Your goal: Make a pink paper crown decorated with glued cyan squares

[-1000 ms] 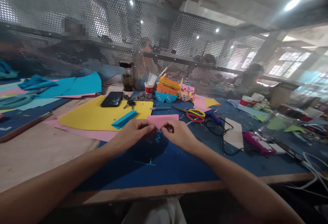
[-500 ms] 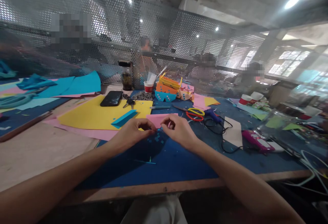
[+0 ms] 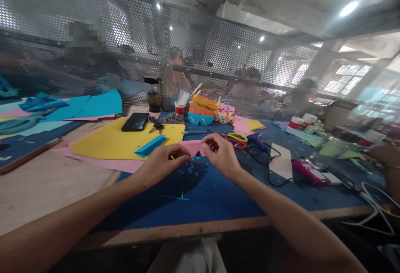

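My left hand (image 3: pixel 162 161) and my right hand (image 3: pixel 221 153) both pinch a folded pink paper piece (image 3: pixel 191 147) lifted slightly above the blue mat (image 3: pixel 218 194). The left fingers close on its left end, the right fingers on its right end. Small blue paper bits (image 3: pixel 189 170) lie scattered on the mat just under the hands. A folded blue paper strip (image 3: pixel 151 145) rests on a yellow sheet (image 3: pixel 118 142) to the left of my left hand.
A black phone (image 3: pixel 135 121), keys (image 3: pixel 156 125), a jar (image 3: pixel 154 94), a red cup (image 3: pixel 180 107), paper boats (image 3: pixel 204 108), scissors (image 3: pixel 236 138), a glue gun (image 3: pixel 258 141) with black cable and a pink tool (image 3: pixel 308 171) lie around. Other people sit behind the mesh screen (image 3: pixel 218 56). Another person's arm (image 3: pixel 386 156) shows at the right edge.
The pink paper has been raised off the mat between both hands, and the right hand has lifted and moved slightly away from me.
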Demonstrator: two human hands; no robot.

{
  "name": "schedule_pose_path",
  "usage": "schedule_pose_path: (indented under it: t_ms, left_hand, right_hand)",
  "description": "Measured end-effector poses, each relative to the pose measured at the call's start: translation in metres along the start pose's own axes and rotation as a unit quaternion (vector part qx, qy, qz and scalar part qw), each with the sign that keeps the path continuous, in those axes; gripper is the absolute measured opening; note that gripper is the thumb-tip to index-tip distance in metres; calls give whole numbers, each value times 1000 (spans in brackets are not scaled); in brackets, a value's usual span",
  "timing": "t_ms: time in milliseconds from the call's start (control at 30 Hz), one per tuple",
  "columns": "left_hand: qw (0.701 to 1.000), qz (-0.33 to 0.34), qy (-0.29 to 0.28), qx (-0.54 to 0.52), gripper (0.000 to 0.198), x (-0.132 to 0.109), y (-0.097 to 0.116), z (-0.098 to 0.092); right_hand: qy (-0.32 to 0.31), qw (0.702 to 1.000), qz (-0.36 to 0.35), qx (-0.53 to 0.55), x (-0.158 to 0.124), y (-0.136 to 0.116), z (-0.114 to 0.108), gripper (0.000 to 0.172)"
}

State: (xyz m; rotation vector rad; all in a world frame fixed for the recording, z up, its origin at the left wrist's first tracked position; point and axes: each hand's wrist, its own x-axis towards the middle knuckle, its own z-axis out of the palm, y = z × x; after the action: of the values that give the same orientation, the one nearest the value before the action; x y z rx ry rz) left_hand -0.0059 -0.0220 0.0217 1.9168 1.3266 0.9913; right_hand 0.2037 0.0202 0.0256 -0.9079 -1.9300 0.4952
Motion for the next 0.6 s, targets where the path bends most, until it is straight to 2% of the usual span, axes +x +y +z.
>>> schedule_pose_path:
  t_ms: [367,600]
  left_hand:
    - [986,128,67,78,22,-5,-6,9]
    - [965,199,115,126,17,-7,-4,7]
  right_hand:
    - [44,995,-36,-81,8,26,-3,9]
    - [68,992,-39,-103,15,38,-4,11]
